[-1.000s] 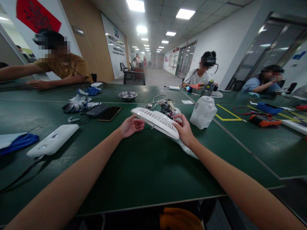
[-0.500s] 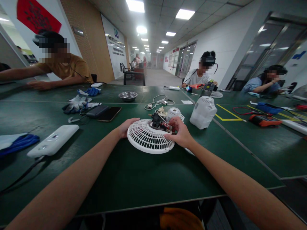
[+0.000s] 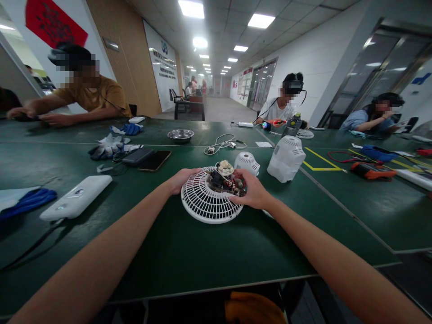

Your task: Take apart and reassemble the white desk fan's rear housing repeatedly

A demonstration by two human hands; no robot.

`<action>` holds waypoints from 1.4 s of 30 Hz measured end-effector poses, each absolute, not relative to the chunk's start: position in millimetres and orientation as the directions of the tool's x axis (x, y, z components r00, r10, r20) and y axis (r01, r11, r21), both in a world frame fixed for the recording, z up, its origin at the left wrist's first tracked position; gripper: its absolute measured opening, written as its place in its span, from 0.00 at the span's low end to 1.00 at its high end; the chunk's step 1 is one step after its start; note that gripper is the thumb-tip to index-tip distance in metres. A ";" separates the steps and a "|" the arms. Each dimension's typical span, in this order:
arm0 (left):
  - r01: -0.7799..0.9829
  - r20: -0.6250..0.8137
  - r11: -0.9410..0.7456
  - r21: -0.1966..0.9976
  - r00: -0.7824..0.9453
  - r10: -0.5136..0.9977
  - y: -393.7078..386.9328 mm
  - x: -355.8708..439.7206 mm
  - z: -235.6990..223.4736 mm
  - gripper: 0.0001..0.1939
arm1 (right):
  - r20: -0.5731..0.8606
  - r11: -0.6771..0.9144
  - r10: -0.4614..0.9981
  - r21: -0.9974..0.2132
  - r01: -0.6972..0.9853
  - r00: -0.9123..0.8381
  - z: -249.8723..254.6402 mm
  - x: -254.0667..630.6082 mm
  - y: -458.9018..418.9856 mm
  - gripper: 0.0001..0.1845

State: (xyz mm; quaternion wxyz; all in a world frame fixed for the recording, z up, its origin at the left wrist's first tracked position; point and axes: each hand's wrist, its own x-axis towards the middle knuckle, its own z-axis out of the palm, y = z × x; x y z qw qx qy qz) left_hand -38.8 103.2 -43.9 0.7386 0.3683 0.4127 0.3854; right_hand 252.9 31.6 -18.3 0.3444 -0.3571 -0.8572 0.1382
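A round white fan grille lies nearly flat in front of me, with a fan motor and its red and black wires on top. My left hand is closed on the grille's left edge, its fingertips partly hidden behind the rim. At the right, my right hand grips the motor side of the assembly, thumb on the near side and fingers behind. Just beyond it stands a small white motor cover. Farther right is a white translucent plastic housing.
A white cable and a steel bowl lie beyond the grille. To the left are a phone, gloves and a white power bank. An orange multimeter lies right. Several co-workers sit across the green table.
The grille has turned from a tilted, raised pose to nearly flat with the motor facing up. My left hand has gone from open beside it to holding its edge.
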 end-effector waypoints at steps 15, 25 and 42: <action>-0.336 -0.322 0.410 0.848 0.287 0.902 93.5 -32.7 -35.9 0.08 | 0.484 0.680 0.733 -0.534 0.503 -0.478 -21.1 257.1 37.9 0.33; -0.324 -0.314 0.377 0.868 0.230 0.921 98.5 -33.7 -40.1 0.07 | 0.645 0.472 0.764 -0.528 0.706 -0.029 -33.8 301.4 80.0 0.30; -0.257 -0.172 0.204 0.945 0.143 0.975 101.6 -32.1 -45.3 0.04 | 0.428 0.310 0.903 -0.676 0.668 0.014 -60.9 327.2 111.6 0.47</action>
